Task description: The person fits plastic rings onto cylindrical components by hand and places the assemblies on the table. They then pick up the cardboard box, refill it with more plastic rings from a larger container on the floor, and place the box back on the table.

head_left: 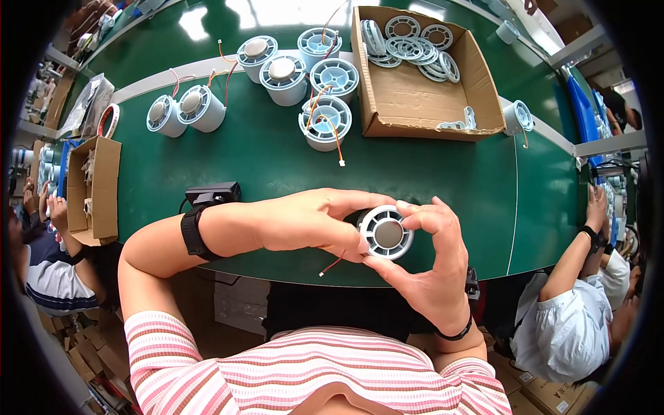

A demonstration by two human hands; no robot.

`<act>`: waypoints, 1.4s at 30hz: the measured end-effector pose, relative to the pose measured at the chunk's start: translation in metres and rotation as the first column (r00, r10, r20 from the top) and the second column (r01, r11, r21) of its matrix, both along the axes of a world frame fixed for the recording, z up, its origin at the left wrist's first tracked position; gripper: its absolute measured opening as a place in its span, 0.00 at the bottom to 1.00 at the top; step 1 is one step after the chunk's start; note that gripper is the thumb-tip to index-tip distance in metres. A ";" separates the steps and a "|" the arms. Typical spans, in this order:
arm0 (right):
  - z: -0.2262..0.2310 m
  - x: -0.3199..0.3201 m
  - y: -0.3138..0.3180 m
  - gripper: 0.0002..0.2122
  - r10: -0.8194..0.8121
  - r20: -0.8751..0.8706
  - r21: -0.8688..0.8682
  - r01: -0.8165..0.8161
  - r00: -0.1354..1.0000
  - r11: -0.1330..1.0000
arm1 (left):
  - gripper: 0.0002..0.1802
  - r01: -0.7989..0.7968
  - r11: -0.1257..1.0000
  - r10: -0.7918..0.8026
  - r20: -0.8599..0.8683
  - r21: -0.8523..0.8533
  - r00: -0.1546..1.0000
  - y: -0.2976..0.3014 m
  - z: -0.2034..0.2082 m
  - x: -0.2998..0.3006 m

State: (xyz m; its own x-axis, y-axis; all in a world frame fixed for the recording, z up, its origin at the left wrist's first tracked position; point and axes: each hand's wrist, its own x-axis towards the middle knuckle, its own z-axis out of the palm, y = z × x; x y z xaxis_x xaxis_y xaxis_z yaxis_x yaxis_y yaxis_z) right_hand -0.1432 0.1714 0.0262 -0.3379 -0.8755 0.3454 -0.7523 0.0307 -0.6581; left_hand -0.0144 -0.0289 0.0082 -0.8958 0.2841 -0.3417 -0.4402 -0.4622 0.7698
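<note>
Your hands, left point(304, 220) and right point(437, 271), grip a round white housing point(386, 233): spoked rim, grey central disc point(389, 235). The cardboard box point(430, 124) contains pale spoked rings point(409, 47).

Left of the large cardboard box point(393, 120) are seven pale-blue cylindrical housings: four with grey discs point(282, 86) and three with open spokes point(325, 135). One more housing point(517, 118) is just right of it. Two hands, left hand point(308, 220) and right hand point(437, 266), hold one white spoked part point(385, 234). Spoked rings point(403, 28) fill part of that box (overlapping too much to count).
</note>
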 end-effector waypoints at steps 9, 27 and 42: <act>0.003 0.003 0.002 0.29 -0.025 -0.007 0.036 0.026 1.000 0.999 | 0.34 -0.120 0.960 0.071 0.196 0.251 0.978 0.003 0.001 -0.001; 0.000 0.000 0.001 0.29 0.035 -0.124 -0.008 -0.036 0.992 0.999 | 0.26 -0.386 0.541 0.008 -0.454 -0.747 0.891 0.014 0.028 0.021; 0.057 -0.124 -0.076 0.06 -0.134 -0.662 -0.094 0.096 0.737 0.991 | 0.28 -0.184 -0.554 -0.070 -0.174 -0.812 0.982 -0.075 0.062 0.081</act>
